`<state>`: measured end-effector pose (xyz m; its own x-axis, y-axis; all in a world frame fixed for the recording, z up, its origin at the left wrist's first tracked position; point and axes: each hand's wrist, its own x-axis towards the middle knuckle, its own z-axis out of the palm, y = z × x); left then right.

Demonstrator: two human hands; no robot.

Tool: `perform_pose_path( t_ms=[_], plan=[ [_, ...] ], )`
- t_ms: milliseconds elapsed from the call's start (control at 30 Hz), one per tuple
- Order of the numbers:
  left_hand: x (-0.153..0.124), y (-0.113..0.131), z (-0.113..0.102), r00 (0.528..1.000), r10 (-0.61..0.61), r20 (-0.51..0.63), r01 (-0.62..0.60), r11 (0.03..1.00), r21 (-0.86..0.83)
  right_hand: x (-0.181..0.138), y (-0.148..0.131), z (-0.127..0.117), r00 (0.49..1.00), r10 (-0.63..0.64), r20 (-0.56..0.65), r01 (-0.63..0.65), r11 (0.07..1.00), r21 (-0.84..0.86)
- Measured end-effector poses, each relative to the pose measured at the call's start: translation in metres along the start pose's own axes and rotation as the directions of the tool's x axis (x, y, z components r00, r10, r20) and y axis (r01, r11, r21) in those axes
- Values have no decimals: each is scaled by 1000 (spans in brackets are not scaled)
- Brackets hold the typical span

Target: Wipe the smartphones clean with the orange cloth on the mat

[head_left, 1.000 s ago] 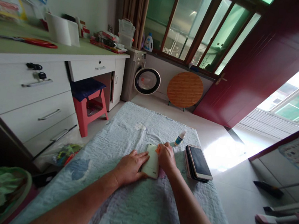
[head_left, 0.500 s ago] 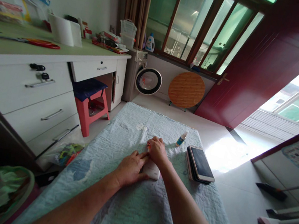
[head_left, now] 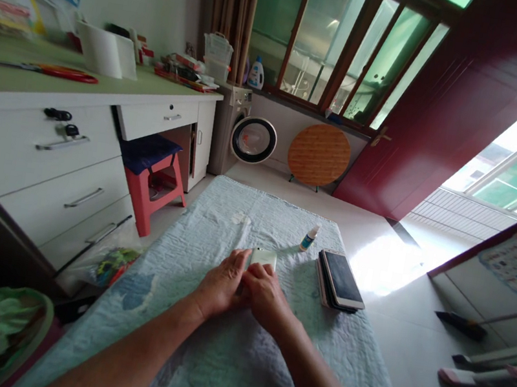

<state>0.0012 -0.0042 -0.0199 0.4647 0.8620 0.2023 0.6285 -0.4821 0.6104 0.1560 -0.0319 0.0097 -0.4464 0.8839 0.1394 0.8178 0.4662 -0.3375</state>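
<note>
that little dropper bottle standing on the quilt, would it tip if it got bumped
Probably: the small bottle stands upright, tall and narrow, on a soft wrinkled quilt. It looks light, so it should fall easily and, being round, may roll.

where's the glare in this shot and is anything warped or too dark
Head view: daylight through the open doorway blows out the floor patch beside the stacked phones; wide-angle lens bends the desk and door lines; lower left corner falls into deep shadow; both hands, left hand and right hand, on the white phone stay evenly lit and sharp.
</note>
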Motion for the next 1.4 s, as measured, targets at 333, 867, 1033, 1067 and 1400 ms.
perform_pose_path(
  t_ms=[333, 867, 1033, 1067, 1400],
  plan=[
    [3, 6, -13, 978, 52, 200, -80, 988, 133, -33, -7, -3, 998, 2, -64, 3, 997, 80],
    [1, 13, -19, 976, 28, 218, -66, 984, 167, -47, 33, -19, 977, 187, -105, -166, 968, 187],
    [2, 11, -18, 976, 24, 217, -60, 985, 160, -44, 51, -14, 865, 362, -349, -325, 932, 161],
    [2, 11, -18, 977, 28, 209, -62, 986, 157, -43, 53, -13, 849, 377, -369, -350, 926, 141],
    [1, 15, -18, 999, 9, 38, -13, 996, 93, -44, 49, -17, 827, 418, -377, -465, 884, -40]
  ],
)
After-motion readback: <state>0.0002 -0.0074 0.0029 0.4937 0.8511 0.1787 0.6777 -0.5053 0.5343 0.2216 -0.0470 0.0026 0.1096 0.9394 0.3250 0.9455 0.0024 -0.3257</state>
